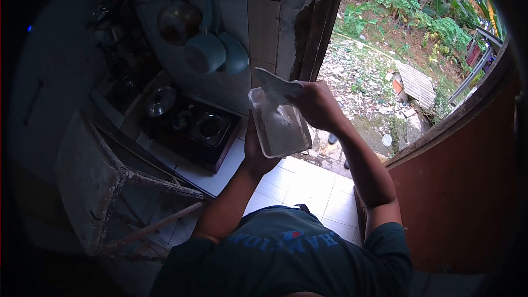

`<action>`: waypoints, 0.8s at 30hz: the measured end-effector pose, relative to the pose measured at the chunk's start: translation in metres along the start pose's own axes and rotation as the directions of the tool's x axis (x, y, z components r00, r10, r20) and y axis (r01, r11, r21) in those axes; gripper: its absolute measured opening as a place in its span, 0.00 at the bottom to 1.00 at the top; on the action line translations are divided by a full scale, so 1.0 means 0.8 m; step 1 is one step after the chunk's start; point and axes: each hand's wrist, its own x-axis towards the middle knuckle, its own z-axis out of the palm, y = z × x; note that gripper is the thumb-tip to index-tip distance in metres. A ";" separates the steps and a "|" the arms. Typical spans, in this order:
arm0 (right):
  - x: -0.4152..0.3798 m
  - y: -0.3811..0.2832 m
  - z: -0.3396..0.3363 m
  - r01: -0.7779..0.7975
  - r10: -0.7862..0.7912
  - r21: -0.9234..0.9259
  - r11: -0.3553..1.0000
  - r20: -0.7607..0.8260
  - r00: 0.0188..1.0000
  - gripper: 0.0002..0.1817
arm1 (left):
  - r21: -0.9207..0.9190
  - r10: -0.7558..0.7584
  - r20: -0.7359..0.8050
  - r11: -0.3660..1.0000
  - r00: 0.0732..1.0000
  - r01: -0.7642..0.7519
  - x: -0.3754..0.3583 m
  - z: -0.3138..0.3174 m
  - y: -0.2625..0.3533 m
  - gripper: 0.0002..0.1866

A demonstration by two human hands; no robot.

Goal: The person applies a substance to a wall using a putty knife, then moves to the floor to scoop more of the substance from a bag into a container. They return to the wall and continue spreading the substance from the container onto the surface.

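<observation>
My left hand (255,146) is closed around the side of a clear or whitish rectangular plastic tub (283,135), held tilted in front of my chest. Inside the tub is a greyish layer with a pale lump near the upper end; I cannot make out what it is. My right hand (318,104) grips a wide, flat, grey scraper (270,83), its blade over the tub's upper end. Whether the blade touches the rim or the contents is hard to tell. My right fingers are partly hidden behind the scraper.
A two-burner gas stove (203,132) stands on a tiled counter to the left. Above it hang a wok (180,20) and blue pans (206,52). A worn stool-like frame (104,187) is lower left. An open doorway shows rubble (357,77); a brown door panel (456,187) is right.
</observation>
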 end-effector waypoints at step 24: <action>-0.001 0.015 0.038 0.231 -0.238 0.070 0.971 0.132 0.962 0.08 | 0.053 0.029 -0.031 0.998 0.999 -0.027 -0.013 -0.014 0.014 0.35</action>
